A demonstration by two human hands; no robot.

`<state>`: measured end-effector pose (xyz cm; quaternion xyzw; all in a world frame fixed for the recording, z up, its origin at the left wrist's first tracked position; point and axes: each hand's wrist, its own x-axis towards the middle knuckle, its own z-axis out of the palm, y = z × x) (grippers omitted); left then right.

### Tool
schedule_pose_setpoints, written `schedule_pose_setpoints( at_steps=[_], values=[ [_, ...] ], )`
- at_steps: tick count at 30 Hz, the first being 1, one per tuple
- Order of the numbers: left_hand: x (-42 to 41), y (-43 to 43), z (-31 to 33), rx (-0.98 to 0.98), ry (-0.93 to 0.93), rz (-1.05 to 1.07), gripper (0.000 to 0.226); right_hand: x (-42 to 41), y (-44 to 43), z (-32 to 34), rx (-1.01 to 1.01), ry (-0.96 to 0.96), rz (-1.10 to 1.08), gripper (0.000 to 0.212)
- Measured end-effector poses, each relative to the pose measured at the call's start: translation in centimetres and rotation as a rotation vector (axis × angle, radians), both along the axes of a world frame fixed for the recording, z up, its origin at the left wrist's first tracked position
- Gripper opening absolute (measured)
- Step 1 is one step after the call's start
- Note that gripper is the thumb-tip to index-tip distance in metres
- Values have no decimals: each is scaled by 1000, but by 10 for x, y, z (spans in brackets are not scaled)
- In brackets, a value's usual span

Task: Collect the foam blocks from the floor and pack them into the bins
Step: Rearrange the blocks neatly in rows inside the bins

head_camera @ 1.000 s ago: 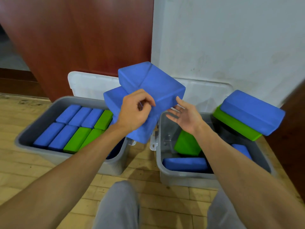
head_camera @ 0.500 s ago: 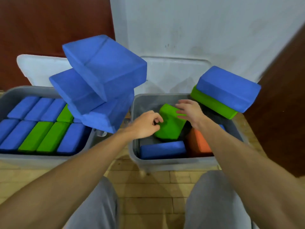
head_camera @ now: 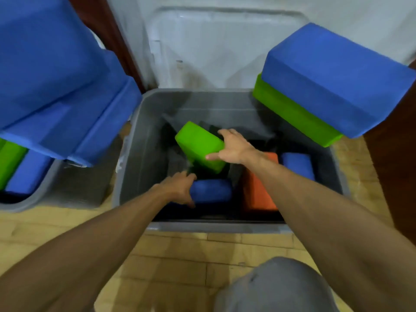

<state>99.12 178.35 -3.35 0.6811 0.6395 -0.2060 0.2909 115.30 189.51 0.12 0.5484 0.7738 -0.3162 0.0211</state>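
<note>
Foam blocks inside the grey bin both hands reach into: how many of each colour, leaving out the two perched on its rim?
Green: 1, the green block held by the right hand
Blue: 2, the front blue block gripped by the left hand and the far-right blue block
Orange: 1, the orange block
Total: 4; the dark shapes underneath cannot be told apart.

Soft, even indoor light; deep shadow inside the bin (head_camera: 144, 140); wide-angle stretch and blur at edges.

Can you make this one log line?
left hand: grips near blue block | right hand: holds tilted green block | where: inside grey bin
</note>
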Motion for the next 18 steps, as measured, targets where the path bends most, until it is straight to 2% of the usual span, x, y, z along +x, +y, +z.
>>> schedule_pose_setpoints(
  at_steps=[3,7,13,18],
  values=[
    [6,-4,-3,-13,126,-38,96,-4,4,0,-26,60,54,78],
    [1,-4,-3,10,173,13,89,6,8,-1,-19,100,-29,62],
    [-14,-3,-9,98,80,-13,87,-3,6,-11,-7,98,-175,70],
    [-24,-5,-1,188,48,-104,77,-14,-4,-7,-11,28,-187,70]
  ],
)
